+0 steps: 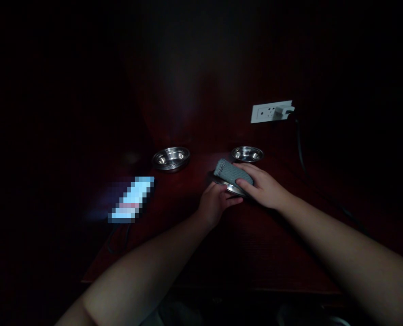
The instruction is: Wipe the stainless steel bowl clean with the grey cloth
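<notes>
At centre of the dark red table [174, 199]: folded grey-green ribbed cloth [233, 173], clasped by the right hand [264, 186], over a round shiny steel dish [233, 187]; left hand [213, 203] pinching the dish's near left rim. Likely hazard: uneven pressure could slip the dish from that fingertip hold. Cloth's long axis: far left to near right, dark-trimmed end pointing far left.

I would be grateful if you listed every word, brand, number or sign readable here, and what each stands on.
None can be read.
Lit screen: blurred into coarse squares, so any text is unreadable.
Wall socket: any marking is too small to read.
Cloth, held bowl and the bowls behind: no lettering visible.
</notes>
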